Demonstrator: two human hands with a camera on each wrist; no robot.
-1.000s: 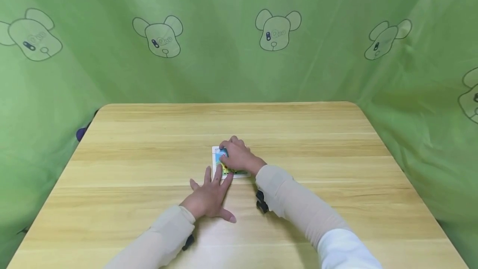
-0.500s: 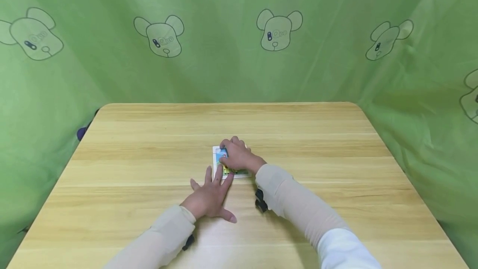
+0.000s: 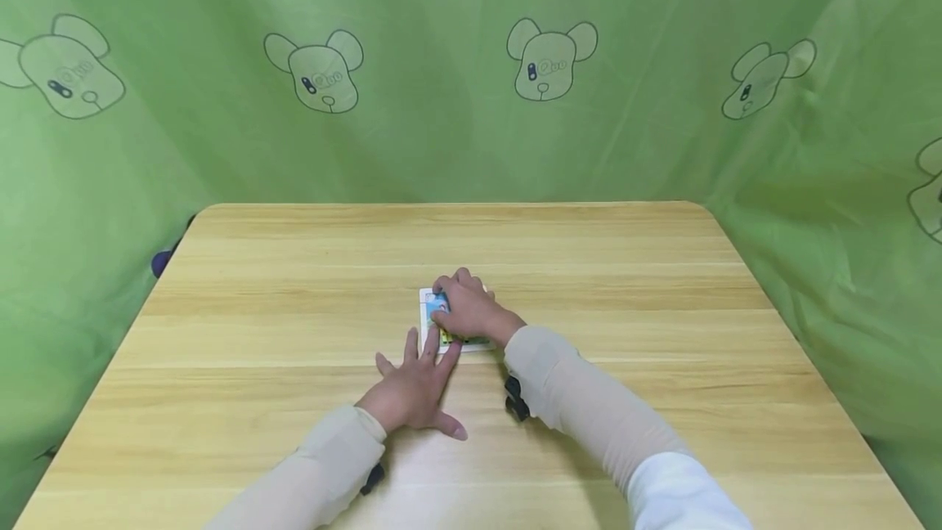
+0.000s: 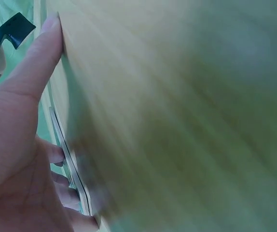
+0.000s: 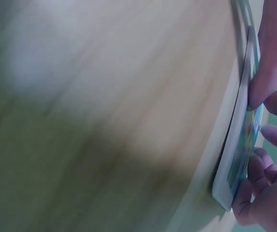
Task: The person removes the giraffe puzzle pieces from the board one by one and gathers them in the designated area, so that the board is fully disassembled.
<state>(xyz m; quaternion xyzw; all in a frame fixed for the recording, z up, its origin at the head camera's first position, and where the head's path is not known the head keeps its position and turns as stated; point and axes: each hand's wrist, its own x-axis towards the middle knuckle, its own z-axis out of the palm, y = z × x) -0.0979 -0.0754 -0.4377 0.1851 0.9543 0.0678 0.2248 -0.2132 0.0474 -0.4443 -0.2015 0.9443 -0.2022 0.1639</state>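
A small flat jigsaw puzzle board (image 3: pixel 432 306) with a white border and a colourful picture lies mid-table. My left hand (image 3: pixel 414 389) is spread at its near edge, the longer fingertips resting on the border and the thumb out to the side. From the right, my right hand (image 3: pixel 471 307) covers much of the picture, its fingers curled over the board. The right wrist view shows several of those fingers (image 5: pixel 257 179) against the board's face and edge. What lies under the right palm is hidden. Seen edge-on in the left wrist view, the board (image 4: pixel 71 162) sits by the left fingers.
The wooden table (image 3: pixel 257 301) extends on all sides of the board. A green curtain (image 3: pixel 441 145) with printed bear heads hangs behind and beside it. Black wrist-camera mounts (image 3: pixel 517 399) hang under both sleeves. A dark object (image 3: pixel 160 262) shows past the table's left edge.
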